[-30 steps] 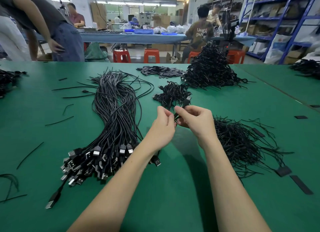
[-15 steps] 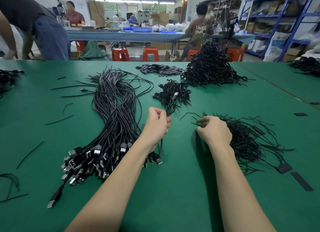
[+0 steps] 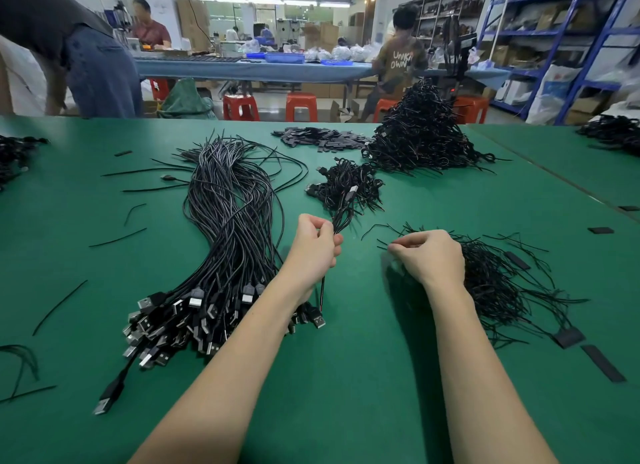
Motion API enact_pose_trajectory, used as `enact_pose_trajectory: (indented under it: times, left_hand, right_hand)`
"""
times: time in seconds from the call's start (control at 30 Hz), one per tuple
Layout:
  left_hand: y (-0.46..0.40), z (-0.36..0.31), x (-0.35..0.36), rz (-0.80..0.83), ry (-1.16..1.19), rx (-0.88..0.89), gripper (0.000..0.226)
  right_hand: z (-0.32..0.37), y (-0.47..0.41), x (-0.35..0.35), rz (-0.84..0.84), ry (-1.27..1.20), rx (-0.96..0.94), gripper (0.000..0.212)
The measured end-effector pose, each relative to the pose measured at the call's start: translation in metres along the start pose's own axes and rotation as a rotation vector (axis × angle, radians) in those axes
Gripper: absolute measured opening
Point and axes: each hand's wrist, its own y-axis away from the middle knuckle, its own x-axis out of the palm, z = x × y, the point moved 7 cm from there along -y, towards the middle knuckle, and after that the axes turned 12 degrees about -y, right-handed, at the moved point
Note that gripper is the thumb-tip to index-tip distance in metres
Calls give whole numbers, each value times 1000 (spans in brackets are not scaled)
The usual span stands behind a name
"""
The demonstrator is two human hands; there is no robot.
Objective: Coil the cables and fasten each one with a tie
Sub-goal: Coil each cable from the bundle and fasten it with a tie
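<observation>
- right hand (image 3: 427, 257) has been moved off the left hand (image 3: 317, 247) and set down on the near-left edge of the tie pile (image 3: 502, 280); a second ago both hands were joined on one cable, now they are apart.
- coiled cable (image 3: 341, 223) is kept gripped in the left hand, fingers curled round it, loops sticking up above the fist, loose tail hanging below toward the table (image 3: 346, 394).
- right-hand fingers (image 3: 403, 247) are curled down into the ties at the pile's left edge; whether a tie is already pinched cannot be told.
- meaning for the task, as judged: coiling of this cable is done, tie pick-up is the step in hand, fastening is not yet done.
- compared with half a second ago, little is changed: same split pose, right hand at about the same spot on the tie pile, left fist held left of the pile.
- uncoiled cable bundle (image 3: 228, 242) is seen further left of the tie pile, usb plugs at its near end.
- small finished heap (image 3: 346, 186) is seen beyond the tie pile to its left, big finished heap (image 3: 422, 134) further beyond it.
</observation>
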Motion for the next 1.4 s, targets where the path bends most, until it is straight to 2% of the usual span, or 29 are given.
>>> enact_pose_trajectory:
  times: [0.27,0.37,0.43,0.67,0.77,0.87,1.03,1.23,1.4]
  left_hand:
    - [1,2,-1,-8,18,-30,5]
    - [0,2,1,-4,63,-42,6]
    - [-1,2,4,5,136,-55,8]
    - [-4,-6,11,96,425,-97,15]
    - [-4,-5,8,92,474,-120,22]
    - [-3,-3,8,85,436,-120,26]
    - [-2,-7,9,64,353,-83,6]
    - [-4,-5,2,36,279,-55,6]
    - [-6,-2,4,41,174,-37,6]
  right_hand:
    - [38,3,-28,-1,-472,-166,1]
    - [62,15,-16,171,-859,-263,7]
    - [74,23,-6,253,-1010,-335,12]
    - [76,37,30,250,-743,-515,13]
    - [79,35,22,240,-902,-510,15]
    - [84,30,14,267,-1055,-501,18]
    - [67,33,34,336,-828,-463,12]
    - [67,33,39,348,-774,-479,13]
    - [62,30,37,291,-684,-490,10]
